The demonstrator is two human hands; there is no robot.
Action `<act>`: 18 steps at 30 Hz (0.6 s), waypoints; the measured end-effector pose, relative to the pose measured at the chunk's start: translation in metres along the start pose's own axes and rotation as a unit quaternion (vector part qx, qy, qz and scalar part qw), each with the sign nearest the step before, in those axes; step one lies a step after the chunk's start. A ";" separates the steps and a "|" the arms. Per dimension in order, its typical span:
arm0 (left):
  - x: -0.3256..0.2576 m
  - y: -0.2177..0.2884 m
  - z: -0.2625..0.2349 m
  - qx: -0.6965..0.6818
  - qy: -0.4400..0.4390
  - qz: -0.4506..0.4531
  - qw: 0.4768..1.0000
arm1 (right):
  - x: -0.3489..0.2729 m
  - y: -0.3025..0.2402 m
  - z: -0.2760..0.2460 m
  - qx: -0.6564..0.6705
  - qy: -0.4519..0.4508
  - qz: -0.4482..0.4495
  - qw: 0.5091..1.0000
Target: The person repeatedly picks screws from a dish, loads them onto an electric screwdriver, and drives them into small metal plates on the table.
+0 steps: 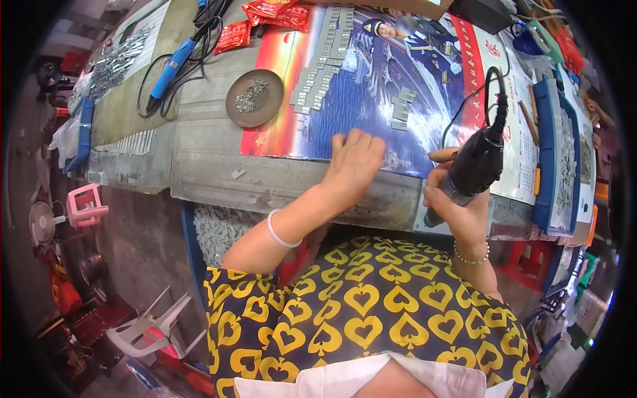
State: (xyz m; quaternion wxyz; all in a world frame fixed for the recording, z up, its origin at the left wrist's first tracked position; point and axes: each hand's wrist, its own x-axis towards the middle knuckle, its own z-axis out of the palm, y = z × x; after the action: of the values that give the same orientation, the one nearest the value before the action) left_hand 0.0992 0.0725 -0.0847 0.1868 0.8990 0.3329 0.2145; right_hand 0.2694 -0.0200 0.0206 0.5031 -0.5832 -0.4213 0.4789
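My right hand (458,209) is wrapped round a black corded electric screwdriver (476,162), held at a tilt near the table's front edge. To its left my left hand (356,162) rests on the lower edge of a printed poster sheet (332,129), fingers curled down; what they hold, if anything, is hidden. Small grey metal plates (324,66) lie in long overlapping rows on the poster, beyond my left hand. A smaller group of such plates (402,108) lies between my two hands, farther back. Left of the rows, a round brown dish (271,106) holds a heap of tiny metal parts, apparently screws.
A blue corded tool (172,69) lies at the far left with its black cable. Red packets (232,38) sit at the back. Blue trays (549,142) with metal pieces line the right side. Below the table's front edge, another bin holds grey pieces (219,235).
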 end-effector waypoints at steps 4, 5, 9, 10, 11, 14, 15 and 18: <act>0.002 0.001 0.001 0.027 -0.026 -0.002 0.999 | -0.008 0.003 -0.002 -0.014 -0.018 -0.012 1.000; 0.003 0.001 0.000 0.029 -0.027 -0.001 0.999 | -0.010 0.003 -0.004 -0.013 -0.017 -0.014 1.000; 0.001 0.004 -0.003 0.018 -0.035 -0.015 0.999 | -0.016 0.001 -0.008 -0.009 -0.019 -0.003 1.000; -0.001 0.005 -0.002 0.026 -0.028 -0.017 0.999 | -0.017 0.001 -0.009 -0.004 -0.025 0.005 1.000; -0.002 0.006 -0.003 0.028 -0.030 -0.014 0.999 | -0.019 0.002 -0.011 0.000 -0.022 0.004 1.000; -0.005 0.009 -0.003 -0.005 -0.028 -0.020 0.999 | -0.022 0.007 -0.014 0.013 -0.022 -0.007 1.000; -0.006 0.010 -0.001 -0.017 -0.014 -0.014 1.000 | -0.021 0.008 -0.015 -0.002 -0.027 -0.008 1.000; -0.009 0.011 -0.001 -0.052 0.007 -0.005 0.999 | -0.022 0.010 -0.014 -0.005 -0.030 0.000 1.000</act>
State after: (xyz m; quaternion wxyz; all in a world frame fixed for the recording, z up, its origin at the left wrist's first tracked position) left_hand 0.0981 0.0586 -0.0805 0.2323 0.8847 0.3273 0.2370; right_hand 0.2791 -0.0457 0.0146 0.4872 -0.5709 -0.4386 0.4943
